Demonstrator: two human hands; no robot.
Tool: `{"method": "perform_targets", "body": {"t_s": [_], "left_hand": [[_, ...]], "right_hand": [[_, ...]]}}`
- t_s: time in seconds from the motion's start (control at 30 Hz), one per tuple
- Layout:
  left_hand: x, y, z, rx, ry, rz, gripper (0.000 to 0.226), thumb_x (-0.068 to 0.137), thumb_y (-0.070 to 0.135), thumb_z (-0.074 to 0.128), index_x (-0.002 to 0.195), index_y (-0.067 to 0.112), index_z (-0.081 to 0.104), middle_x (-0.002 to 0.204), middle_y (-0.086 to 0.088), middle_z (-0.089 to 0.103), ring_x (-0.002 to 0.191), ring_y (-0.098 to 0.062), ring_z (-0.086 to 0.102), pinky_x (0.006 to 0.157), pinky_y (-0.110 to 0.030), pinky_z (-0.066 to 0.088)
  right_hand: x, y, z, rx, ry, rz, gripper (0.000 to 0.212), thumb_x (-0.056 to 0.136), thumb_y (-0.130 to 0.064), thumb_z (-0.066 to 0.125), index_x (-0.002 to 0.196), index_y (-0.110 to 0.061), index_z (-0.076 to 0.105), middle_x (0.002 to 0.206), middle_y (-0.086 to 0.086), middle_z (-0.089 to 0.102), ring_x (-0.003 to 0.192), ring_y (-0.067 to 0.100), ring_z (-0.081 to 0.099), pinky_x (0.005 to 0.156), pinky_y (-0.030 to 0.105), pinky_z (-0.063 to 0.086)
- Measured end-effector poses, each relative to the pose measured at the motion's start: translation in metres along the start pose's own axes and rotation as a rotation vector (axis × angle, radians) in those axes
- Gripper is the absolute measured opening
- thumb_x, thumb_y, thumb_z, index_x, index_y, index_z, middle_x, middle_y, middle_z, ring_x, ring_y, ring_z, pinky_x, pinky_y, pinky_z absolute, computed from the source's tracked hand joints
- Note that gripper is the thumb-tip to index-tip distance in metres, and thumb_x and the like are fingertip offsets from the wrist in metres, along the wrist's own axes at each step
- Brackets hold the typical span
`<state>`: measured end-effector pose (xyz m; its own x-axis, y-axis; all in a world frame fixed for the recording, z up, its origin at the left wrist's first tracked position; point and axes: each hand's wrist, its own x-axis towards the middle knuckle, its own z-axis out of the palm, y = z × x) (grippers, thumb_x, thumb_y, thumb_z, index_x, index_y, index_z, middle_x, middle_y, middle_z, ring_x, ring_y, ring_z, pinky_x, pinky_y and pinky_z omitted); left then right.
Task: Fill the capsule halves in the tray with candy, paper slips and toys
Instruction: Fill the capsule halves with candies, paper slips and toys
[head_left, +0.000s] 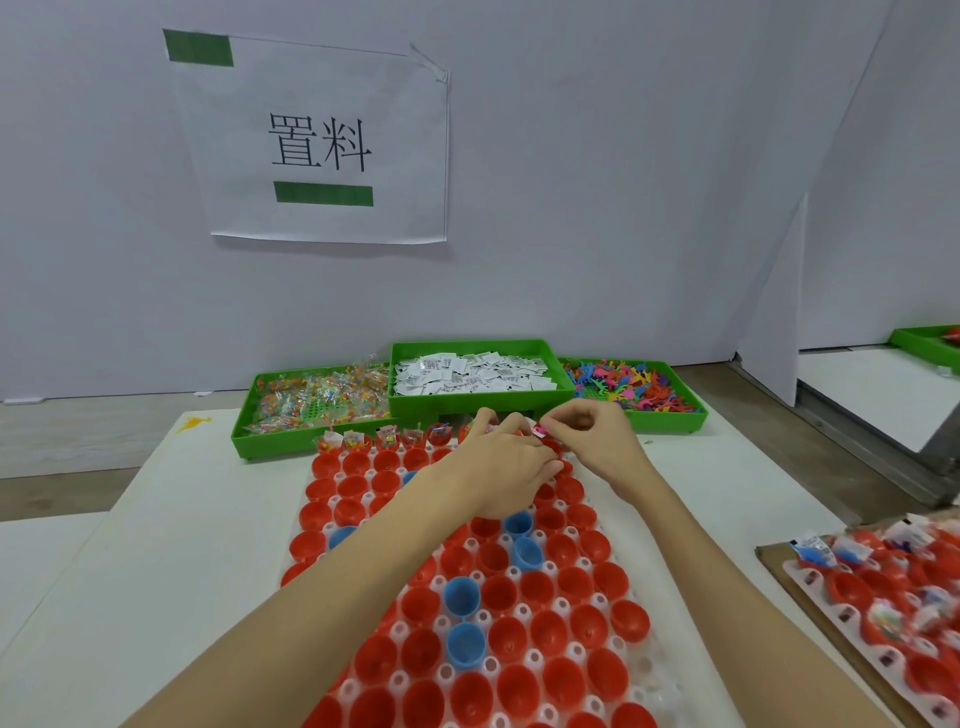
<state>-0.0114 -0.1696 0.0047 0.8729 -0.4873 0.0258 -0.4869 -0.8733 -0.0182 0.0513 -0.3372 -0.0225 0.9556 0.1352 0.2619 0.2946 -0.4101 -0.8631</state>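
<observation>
Wall sign (322, 140) reads "置料". Tray (649, 670) long axis runs away from person; red and blue capsule halves (524, 644) open upward. Left hand (506, 475) and right hand (597, 441) curled at far row, right pinching small pink item (538, 430), possibly toy. Paper slips (467, 375) print unreadable.

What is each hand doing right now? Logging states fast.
Left hand: fingers curled over the far row of the tray; any hold is hidden, cannot tell.
Right hand: pinching a small pink piece.
</observation>
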Motion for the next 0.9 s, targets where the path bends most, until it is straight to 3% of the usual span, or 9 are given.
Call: {"method": "perform_targets", "body": {"t_s": [0.27, 0.43, 0.6, 0.73, 0.8, 0.9], "left_hand": [[-0.003, 0.002, 0.001, -0.051, 0.014, -0.013, 0.043, 0.112, 0.035, 0.022, 0.120, 0.021, 0.062, 0.129, 0.007, 0.062, 0.135, -0.017, 0.036, 0.109, -0.049, 0.020], [-0.009, 0.000, -0.013, -0.259, 0.009, -0.087, 0.041, 0.112, 0.034, 0.021, 0.114, 0.019, 0.059, 0.119, -0.001, 0.058, 0.123, -0.021, 0.048, 0.109, -0.047, 0.024], [-0.041, -0.012, -0.021, -0.376, 0.149, -0.091, 0.049, 0.111, 0.041, 0.021, 0.135, 0.021, 0.058, 0.108, 0.005, 0.066, 0.113, -0.013, 0.052, 0.108, -0.038, 0.029], [-0.093, -0.030, -0.010, -0.401, 0.341, -0.122, 0.041, 0.109, 0.045, 0.031, 0.129, 0.029, 0.063, 0.123, 0.017, 0.065, 0.117, -0.002, 0.050, 0.107, -0.025, 0.028], [-0.117, -0.044, -0.001, -0.397, 0.434, -0.156, 0.032, 0.108, 0.042, 0.040, 0.125, 0.031, 0.065, 0.118, 0.021, 0.064, 0.115, 0.004, 0.049, 0.103, -0.016, 0.028], [-0.133, -0.075, 0.004, -0.410, 0.551, -0.308, 0.018, 0.104, 0.028, 0.054, 0.114, 0.025, 0.069, 0.103, 0.020, 0.062, 0.098, 0.001, 0.053, 0.088, -0.017, 0.043]], "right_hand": [[-0.005, 0.000, 0.003, 0.080, 0.054, 0.045, 0.007, 0.092, -0.016, 0.074, 0.098, -0.013, 0.077, 0.091, -0.002, 0.077, 0.088, 0.013, 0.073, 0.081, 0.032, 0.061], [-0.006, -0.015, -0.016, 0.167, 0.090, 0.069, 0.016, 0.101, -0.010, 0.060, 0.105, -0.006, 0.075, 0.097, 0.006, 0.077, 0.094, 0.019, 0.074, 0.077, 0.028, 0.062], [-0.022, -0.046, -0.027, 0.178, 0.031, 0.081, 0.018, 0.102, -0.008, 0.058, 0.099, -0.008, 0.076, 0.090, 0.007, 0.078, 0.088, 0.021, 0.076, 0.074, 0.026, 0.061], [-0.046, -0.068, -0.024, 0.224, -0.084, 0.054, 0.019, 0.103, -0.014, 0.057, 0.101, -0.012, 0.076, 0.089, 0.004, 0.080, 0.087, 0.018, 0.077, 0.073, 0.025, 0.061], [-0.058, -0.073, -0.020, 0.257, -0.101, 0.031, 0.018, 0.103, -0.017, 0.058, 0.102, -0.014, 0.076, 0.089, 0.005, 0.080, 0.087, 0.018, 0.077, 0.073, 0.026, 0.060], [-0.068, -0.075, -0.013, 0.262, -0.089, -0.003, 0.019, 0.103, -0.019, 0.058, 0.101, -0.017, 0.077, 0.088, 0.005, 0.079, 0.085, 0.018, 0.076, 0.070, 0.025, 0.058]]}}
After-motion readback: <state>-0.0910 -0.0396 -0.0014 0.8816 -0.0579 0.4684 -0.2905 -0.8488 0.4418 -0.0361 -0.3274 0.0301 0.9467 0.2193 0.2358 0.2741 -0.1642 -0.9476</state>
